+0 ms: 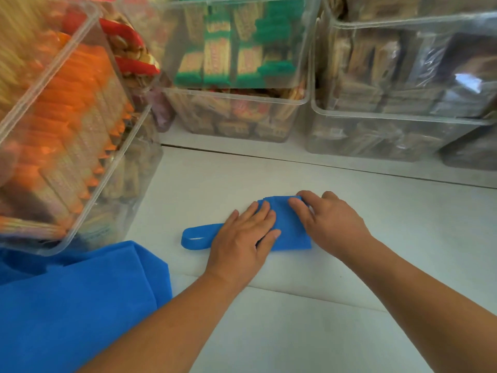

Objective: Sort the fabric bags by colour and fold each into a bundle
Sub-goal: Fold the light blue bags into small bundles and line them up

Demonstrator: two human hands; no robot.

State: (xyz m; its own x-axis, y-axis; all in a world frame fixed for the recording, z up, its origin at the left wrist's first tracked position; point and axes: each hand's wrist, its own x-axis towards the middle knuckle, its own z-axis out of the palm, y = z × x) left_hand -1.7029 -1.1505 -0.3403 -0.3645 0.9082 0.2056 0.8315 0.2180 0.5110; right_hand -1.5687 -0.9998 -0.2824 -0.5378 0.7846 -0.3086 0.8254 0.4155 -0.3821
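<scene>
A white table point(363, 278) is ringed at the back and left by clear bins point(309, 98) packed with snack packets, and loose blue fabric point(67, 305) is heaped at its near left corner. A folded blue bag point(291, 234) is pressed flat at the table's middle. The left hand point(242, 238) is spread on it with straight fingers, the right hand point(333, 222) is laid over its far right edge, and its handle point(196, 236) is left sticking out leftward.
</scene>
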